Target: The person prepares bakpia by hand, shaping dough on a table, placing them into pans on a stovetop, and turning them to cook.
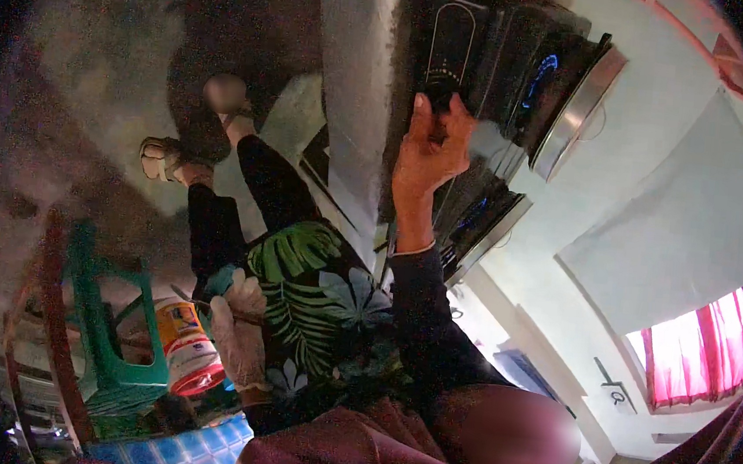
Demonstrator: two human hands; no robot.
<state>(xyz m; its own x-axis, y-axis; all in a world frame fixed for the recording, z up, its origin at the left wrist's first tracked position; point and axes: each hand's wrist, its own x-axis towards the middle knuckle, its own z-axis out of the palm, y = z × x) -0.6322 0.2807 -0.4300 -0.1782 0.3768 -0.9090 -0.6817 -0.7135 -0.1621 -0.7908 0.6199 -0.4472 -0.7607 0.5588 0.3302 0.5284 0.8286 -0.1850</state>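
Note:
At the front panel of a black gas stove (485,47), my right hand (432,149) has its thumb and fingers closed around a dark control knob (441,93). Blue flames (539,81) burn under a steel pan (581,113), and more flame shows beneath a second steel pan (497,234) nearer me. My left hand (237,331) is low by my leaf-patterned garment (305,288), its fingers closed around something thin and dark that I cannot make out. A pale, loose covering seems to wrap this hand, and a teal patch shows beside it.
Left of me stand a green plastic stool (119,334) and a yellow, white and red tub (189,349), with blue checked cloth (171,453) below. A pale counter edge (357,98) runs before the stove. Pink curtains (706,350) hang at a window on the right.

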